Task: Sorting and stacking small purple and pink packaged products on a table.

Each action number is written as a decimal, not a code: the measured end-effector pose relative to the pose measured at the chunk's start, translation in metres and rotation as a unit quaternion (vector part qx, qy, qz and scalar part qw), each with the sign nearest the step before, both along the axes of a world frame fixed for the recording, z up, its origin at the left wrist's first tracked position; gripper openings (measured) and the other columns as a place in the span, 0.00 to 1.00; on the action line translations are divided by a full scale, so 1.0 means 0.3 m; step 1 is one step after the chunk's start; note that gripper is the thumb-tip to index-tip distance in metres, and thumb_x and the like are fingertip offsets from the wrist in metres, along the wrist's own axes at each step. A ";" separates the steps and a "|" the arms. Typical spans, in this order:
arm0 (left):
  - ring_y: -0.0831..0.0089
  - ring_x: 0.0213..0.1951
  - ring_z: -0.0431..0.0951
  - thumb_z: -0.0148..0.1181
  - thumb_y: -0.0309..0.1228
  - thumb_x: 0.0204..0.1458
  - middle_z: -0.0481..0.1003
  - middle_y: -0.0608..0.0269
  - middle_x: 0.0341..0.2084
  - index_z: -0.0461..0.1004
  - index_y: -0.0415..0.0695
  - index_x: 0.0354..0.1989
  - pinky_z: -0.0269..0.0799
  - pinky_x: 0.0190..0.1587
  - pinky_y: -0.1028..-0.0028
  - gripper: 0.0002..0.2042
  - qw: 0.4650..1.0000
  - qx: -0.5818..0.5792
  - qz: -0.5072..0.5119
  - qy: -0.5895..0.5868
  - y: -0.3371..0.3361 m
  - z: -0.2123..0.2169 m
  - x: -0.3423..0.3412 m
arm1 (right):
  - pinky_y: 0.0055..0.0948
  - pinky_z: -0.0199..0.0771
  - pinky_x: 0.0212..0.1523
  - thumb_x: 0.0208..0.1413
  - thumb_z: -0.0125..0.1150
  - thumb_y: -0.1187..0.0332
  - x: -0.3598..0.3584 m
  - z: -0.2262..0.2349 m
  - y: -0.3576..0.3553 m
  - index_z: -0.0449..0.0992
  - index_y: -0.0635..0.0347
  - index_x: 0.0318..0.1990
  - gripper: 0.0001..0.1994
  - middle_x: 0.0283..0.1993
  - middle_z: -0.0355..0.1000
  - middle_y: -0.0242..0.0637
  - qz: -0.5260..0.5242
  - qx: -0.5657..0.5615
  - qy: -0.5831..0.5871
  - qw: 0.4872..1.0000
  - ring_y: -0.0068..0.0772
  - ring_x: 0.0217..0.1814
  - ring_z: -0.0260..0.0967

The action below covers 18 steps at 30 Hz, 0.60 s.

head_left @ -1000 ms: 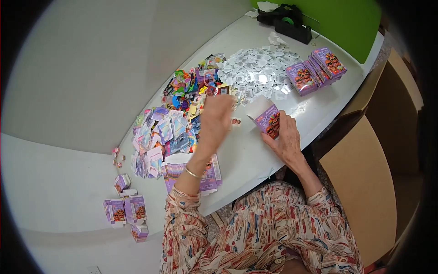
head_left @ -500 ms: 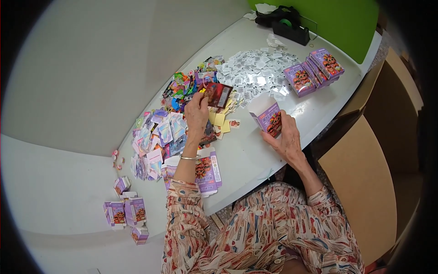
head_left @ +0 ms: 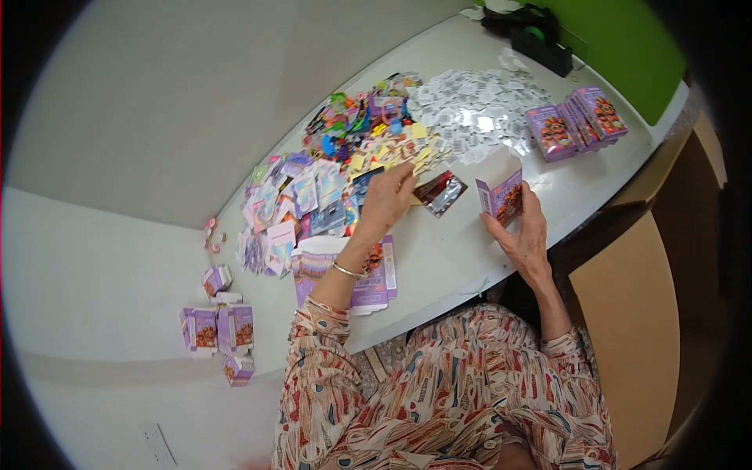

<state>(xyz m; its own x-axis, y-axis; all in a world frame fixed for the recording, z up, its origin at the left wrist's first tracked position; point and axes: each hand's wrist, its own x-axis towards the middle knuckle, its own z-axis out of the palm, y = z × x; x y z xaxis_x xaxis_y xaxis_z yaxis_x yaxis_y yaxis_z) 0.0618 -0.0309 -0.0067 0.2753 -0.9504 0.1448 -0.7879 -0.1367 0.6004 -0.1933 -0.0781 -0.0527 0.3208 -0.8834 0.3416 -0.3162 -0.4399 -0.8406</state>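
A dark red, shiny packet (head_left: 443, 193) is pinched in the fingers of my left hand (head_left: 384, 200), above the table and pointing toward an open-topped purple carton (head_left: 504, 196). My right hand (head_left: 523, 235) grips that carton by its lower sides, with the white inner flap standing up at its mouth. What lies inside the carton is hidden. Under my left wrist is a stack of flat purple cartons (head_left: 380, 286). Just beyond my left hand lie small yellow cards (head_left: 384, 157) and a pile of pastel cards and sachets (head_left: 294, 200).
Colourful small packets (head_left: 345, 117) and a broad heap of white printed slips (head_left: 470, 102) cover the far table. Filled-out purple cartons (head_left: 576, 129) stand in a group at the right, near a black tape dispenser (head_left: 540, 51). More small cartons (head_left: 219, 325) lie at the left; a cardboard box (head_left: 627, 337) stands at right.
My left hand has brought the dark red packet nearer to me and rightward, closer to the carton. My right hand keeps its hold on the carton. The whole view has shifted slightly.
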 end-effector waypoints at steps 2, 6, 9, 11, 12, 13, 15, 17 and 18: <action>0.72 0.25 0.77 0.60 0.31 0.54 0.78 0.54 0.24 0.77 0.39 0.42 0.71 0.29 0.74 0.11 0.997 -0.054 0.019 -0.049 0.026 0.004 0.105 | 0.34 0.70 0.44 0.44 0.71 0.64 0.008 -0.015 0.020 0.60 0.73 0.58 0.36 0.43 0.68 0.47 0.017 -0.002 0.000 1.000 0.39 0.43 0.68; 0.64 0.31 0.79 0.64 0.36 0.50 0.79 0.49 0.31 0.76 0.37 0.44 0.72 0.36 0.70 0.17 0.988 -0.072 0.092 -0.099 0.162 0.025 0.422 | 0.36 0.69 0.48 0.45 0.70 0.65 0.034 -0.019 0.051 0.58 0.73 0.59 0.37 0.47 0.67 0.49 0.053 -0.002 0.011 0.999 0.43 0.47 0.68; 0.59 0.38 0.77 0.67 0.39 0.46 0.77 0.46 0.35 0.75 0.34 0.43 0.70 0.41 0.65 0.21 0.949 0.015 0.090 -0.301 0.281 0.008 0.548 | 0.36 0.69 0.48 0.44 0.70 0.65 0.044 -0.038 0.052 0.57 0.73 0.60 0.38 0.49 0.66 0.50 0.052 -0.025 0.005 0.998 0.45 0.48 0.67; 0.54 0.40 0.75 0.70 0.40 0.42 0.76 0.44 0.37 0.73 0.33 0.40 0.68 0.43 0.62 0.24 0.945 0.169 0.058 -0.273 0.310 -0.001 0.559 | 0.37 0.69 0.49 0.44 0.70 0.66 0.042 -0.045 0.053 0.57 0.72 0.61 0.38 0.49 0.65 0.51 0.051 -0.024 -0.003 0.998 0.47 0.49 0.67; 0.54 0.40 0.75 0.70 0.40 0.42 0.76 0.44 0.37 0.73 0.33 0.40 0.68 0.43 0.62 0.24 0.946 0.169 0.056 -0.272 0.324 -0.008 0.563 | 0.37 0.69 0.49 0.44 0.70 0.67 0.040 -0.040 0.054 0.56 0.72 0.61 0.38 0.49 0.65 0.51 0.058 -0.031 0.010 0.998 0.47 0.49 0.66; 0.52 0.40 0.75 0.68 0.39 0.43 0.75 0.45 0.36 0.73 0.34 0.39 0.69 0.42 0.61 0.22 0.954 0.142 0.066 -0.255 0.333 -0.016 0.561 | 0.38 0.69 0.49 0.43 0.70 0.67 0.037 -0.038 0.056 0.56 0.72 0.61 0.39 0.49 0.64 0.51 0.064 -0.039 0.024 0.997 0.48 0.49 0.66; 0.49 0.39 0.76 0.65 0.38 0.45 0.75 0.47 0.35 0.72 0.36 0.38 0.71 0.40 0.59 0.18 0.968 0.089 0.084 -0.221 0.341 -0.025 0.566 | 0.38 0.68 0.49 0.43 0.70 0.67 0.038 -0.035 0.057 0.56 0.72 0.61 0.39 0.49 0.64 0.51 0.064 -0.036 0.028 0.997 0.48 0.49 0.66; 0.50 0.34 0.76 0.61 0.32 0.49 0.74 0.48 0.30 0.72 0.37 0.32 0.72 0.35 0.60 0.10 0.961 -0.008 0.037 -0.275 0.350 -0.050 0.593 | 0.38 0.68 0.50 0.44 0.70 0.67 0.039 -0.040 0.059 0.56 0.72 0.61 0.39 0.49 0.64 0.51 0.066 -0.034 0.028 0.997 0.48 0.49 0.65; 0.50 0.33 0.76 0.59 0.31 0.50 0.74 0.49 0.28 0.71 0.38 0.30 0.72 0.34 0.59 0.08 0.944 0.000 0.042 -0.328 0.361 -0.063 0.600 | 0.38 0.68 0.50 0.43 0.70 0.67 0.040 -0.050 0.059 0.55 0.71 0.61 0.39 0.49 0.64 0.51 0.068 -0.039 0.023 0.997 0.49 0.50 0.65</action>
<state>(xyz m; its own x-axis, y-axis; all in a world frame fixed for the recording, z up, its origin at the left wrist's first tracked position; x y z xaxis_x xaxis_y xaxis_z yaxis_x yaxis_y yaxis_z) 0.2419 0.0772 -0.0257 0.2000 -0.9293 0.3105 -0.9766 -0.2146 -0.0135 -0.1814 -0.0603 -0.0677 0.4530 -0.8016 0.3902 -0.2863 -0.5453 -0.7878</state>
